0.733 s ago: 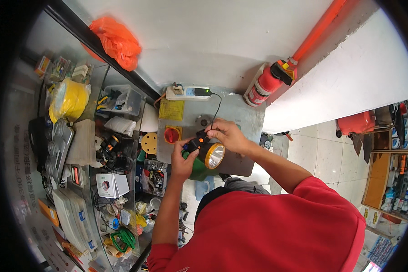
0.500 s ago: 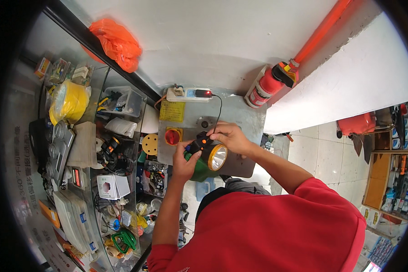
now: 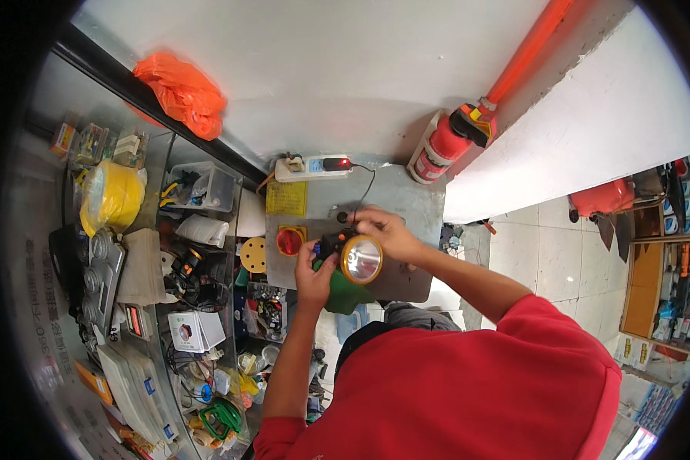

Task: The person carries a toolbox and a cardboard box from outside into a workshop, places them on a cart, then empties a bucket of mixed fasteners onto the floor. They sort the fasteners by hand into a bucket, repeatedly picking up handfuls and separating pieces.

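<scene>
A headlamp (image 3: pixel 362 259) with a gold-rimmed round reflector and a black body is held over a grey metal surface. Its green strap (image 3: pixel 347 295) hangs below. My left hand (image 3: pixel 314 277) is closed round the lamp's body from the left, thumb toward the front. My right hand (image 3: pixel 389 232) has its fingers pinched at the back of the lamp, on the end of a thin black cable (image 3: pixel 367 191). The fingers hide whether the cable end sits in the lamp. That cable runs up to a black charger (image 3: pixel 336 164) with a red light, plugged into a white power strip (image 3: pixel 299 176).
A red rotary switch (image 3: pixel 290 241) and a yellow label (image 3: pixel 285 198) are on the grey metal top (image 3: pixel 410 207). A fire extinguisher (image 3: pixel 439 146) stands against the wall at right. Glass shelves at left hold a yellow roll (image 3: pixel 111 195), a clear bin (image 3: pixel 213 188) and a white box (image 3: pixel 195 331).
The headlamp has turned so its reflector faces up toward me more. Both hands stay on it, and the view has shifted slightly.
</scene>
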Tool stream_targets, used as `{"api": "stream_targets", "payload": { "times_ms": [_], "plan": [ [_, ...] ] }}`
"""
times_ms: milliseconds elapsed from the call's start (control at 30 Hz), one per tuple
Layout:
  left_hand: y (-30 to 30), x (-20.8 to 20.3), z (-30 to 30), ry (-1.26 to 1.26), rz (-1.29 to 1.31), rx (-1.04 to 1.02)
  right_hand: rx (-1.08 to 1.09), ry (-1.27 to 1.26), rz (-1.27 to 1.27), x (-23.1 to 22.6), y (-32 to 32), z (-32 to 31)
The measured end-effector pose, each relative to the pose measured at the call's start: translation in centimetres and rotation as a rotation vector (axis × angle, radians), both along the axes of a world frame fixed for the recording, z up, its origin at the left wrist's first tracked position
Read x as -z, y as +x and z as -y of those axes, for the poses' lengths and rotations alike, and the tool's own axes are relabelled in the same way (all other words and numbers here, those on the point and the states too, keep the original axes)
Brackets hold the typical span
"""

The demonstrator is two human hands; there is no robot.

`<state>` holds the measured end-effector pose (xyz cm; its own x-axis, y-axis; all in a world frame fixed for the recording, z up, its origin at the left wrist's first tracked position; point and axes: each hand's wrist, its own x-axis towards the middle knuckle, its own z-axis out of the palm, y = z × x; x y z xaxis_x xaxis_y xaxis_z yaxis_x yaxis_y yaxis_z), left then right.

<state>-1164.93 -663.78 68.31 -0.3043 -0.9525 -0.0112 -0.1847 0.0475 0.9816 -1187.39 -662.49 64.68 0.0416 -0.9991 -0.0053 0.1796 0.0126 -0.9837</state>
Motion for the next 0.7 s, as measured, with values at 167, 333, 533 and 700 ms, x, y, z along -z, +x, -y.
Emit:
{"api": "stream_targets", "payload": {
  "times_ms": [167, 333, 533, 700],
  "plan": [
    [-3.0, 0.3, 1.8, 0.637, -0.466, -0.102, -0.009, 0.278, 0.447, -1.7, -0.9, -1.6],
    [-5.6, -0.6, 1.6, 0.77, -0.426, -0.052, 0.058, 0.084, 0.0, -2.3, -1.0, -1.2],
    [-4.3, -1.7, -0.8, 0.669, -0.236, -0.126, 0.292, 0.13, -0.322, -1.3, -3.7, 0.4],
    [3.4, -2.8, -4.3, 0.597, -0.128, -0.232, 0.201, -0.069, -0.766, 0.6, -6.6, 3.2]
  ]
}}
